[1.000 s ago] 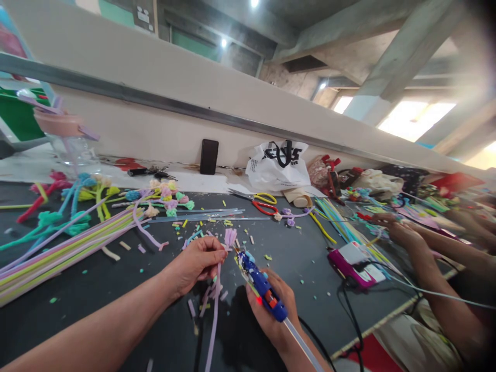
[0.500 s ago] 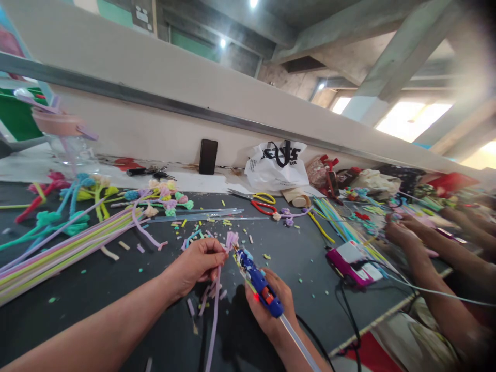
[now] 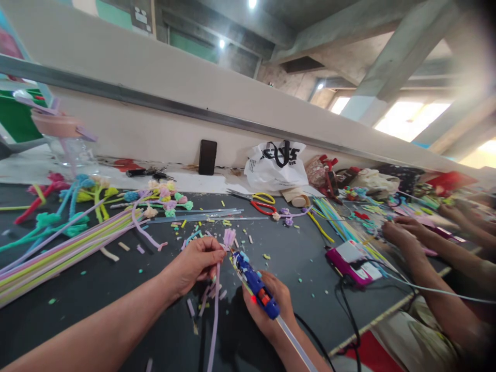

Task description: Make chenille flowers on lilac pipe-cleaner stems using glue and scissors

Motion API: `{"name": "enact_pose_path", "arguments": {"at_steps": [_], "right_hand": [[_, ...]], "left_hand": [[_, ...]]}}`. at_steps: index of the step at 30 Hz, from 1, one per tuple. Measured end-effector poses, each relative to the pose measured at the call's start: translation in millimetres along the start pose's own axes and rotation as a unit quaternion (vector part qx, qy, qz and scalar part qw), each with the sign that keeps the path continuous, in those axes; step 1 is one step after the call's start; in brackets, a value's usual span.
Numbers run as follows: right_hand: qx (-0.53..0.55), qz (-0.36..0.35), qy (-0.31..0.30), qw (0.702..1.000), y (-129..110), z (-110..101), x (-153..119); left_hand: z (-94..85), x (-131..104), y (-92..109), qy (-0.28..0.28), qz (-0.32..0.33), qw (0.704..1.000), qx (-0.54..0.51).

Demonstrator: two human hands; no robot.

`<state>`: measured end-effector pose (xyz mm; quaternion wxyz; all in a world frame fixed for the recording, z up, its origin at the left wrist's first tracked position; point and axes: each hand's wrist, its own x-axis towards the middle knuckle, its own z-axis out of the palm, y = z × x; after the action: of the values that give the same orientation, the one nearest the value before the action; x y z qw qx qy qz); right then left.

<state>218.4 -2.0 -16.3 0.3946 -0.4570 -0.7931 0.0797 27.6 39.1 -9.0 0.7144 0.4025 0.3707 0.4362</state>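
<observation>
The left hand [image 3: 203,258] pinches a purple stem [image 3: 215,320] between thumb and fingers, right under its fluffy tuft [image 3: 229,238]. The stem is long and thin. It runs almost straight up and down in the view, with the tuft at the far end and the tail hanging down near the person. It leans just a bit to the right at the top.

The right hand [image 3: 285,311] is curled around a blue glue gun [image 3: 256,281]. The gun lies on a slant, with its nose pointing away from the person and to the left, and its back end toward the person and to the right. A clear glue stick [image 3: 296,343] pokes out the back along the same line. The nose is just beside the bottom of the tuft, but I can't tell if they touch.

Both are over the middle of the dark surface [image 3: 306,315], near little cut bits [image 3: 250,239]. Past them are red and yellow scissors [image 3: 263,207]. Long soft sticks [image 3: 73,245] lie in a slanting bunch on the left.
</observation>
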Motion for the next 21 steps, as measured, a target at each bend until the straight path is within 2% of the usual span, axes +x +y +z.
{"name": "enact_pose_path", "arguments": {"at_steps": [8,15,18,21], "right_hand": [[0.011,0.061,0.014,0.998,-2,-4,-2],[0.017,0.038,-0.006,0.999,-2,-1,-2],[-0.003,0.035,-0.014,0.999,0,-12,2],[-0.097,0.044,-0.008,0.994,19,-34,10]], "left_hand": [[-0.2,0,0,-0.002,-0.004,1.000,-0.002],[-0.3,0,0,-0.017,0.000,1.000,-0.013],[-1.9,1,1,-0.011,0.002,1.000,-0.022],[-4.4,2,1,-0.001,0.012,0.999,-0.031]]}}
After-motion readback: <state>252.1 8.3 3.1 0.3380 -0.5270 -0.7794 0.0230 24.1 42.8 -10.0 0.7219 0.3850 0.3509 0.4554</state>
